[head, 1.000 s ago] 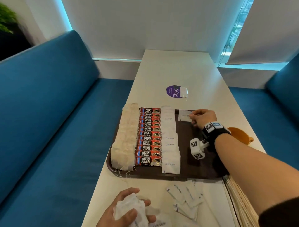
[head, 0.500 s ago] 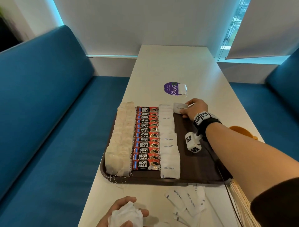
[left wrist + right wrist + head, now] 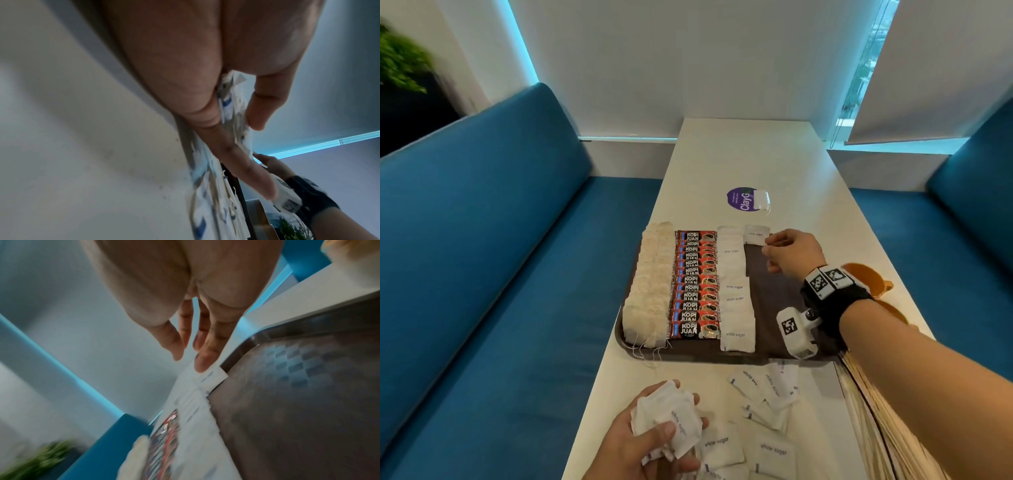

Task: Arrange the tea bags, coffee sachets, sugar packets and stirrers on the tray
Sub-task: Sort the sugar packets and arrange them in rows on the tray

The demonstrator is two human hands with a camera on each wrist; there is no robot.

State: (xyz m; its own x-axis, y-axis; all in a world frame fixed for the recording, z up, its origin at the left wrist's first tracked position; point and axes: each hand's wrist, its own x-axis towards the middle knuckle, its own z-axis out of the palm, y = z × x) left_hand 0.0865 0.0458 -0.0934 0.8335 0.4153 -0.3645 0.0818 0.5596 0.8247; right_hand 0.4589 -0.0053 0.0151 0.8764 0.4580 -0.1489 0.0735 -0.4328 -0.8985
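The dark brown tray (image 3: 774, 294) holds a row of tea bags (image 3: 650, 287), a row of red coffee sachets (image 3: 693, 284) and a column of white sugar packets (image 3: 734, 291). One more sugar packet (image 3: 756, 234) lies at the tray's far edge, to the right of that column. My right hand (image 3: 768, 246) hovers just right of it. In the right wrist view its fingers (image 3: 202, 363) are nearly straight and one tip touches that packet (image 3: 209, 376). Near the table's front edge, my left hand (image 3: 664, 435) grips a crumpled bunch of sugar packets (image 3: 671, 411), also visible in the left wrist view (image 3: 232, 104).
Loose sugar packets (image 3: 763, 394) lie on the white table in front of the tray. Wooden stirrers (image 3: 873, 428) lie at the front right under my right forearm. An orange object (image 3: 866, 277) sits right of the tray, and a purple sticker (image 3: 741, 200) beyond it. Blue benches flank the table.
My right hand carried one sugar packet to the tray's far edge beside the sugar column and now only touches it. The left hand still grips its bunch.
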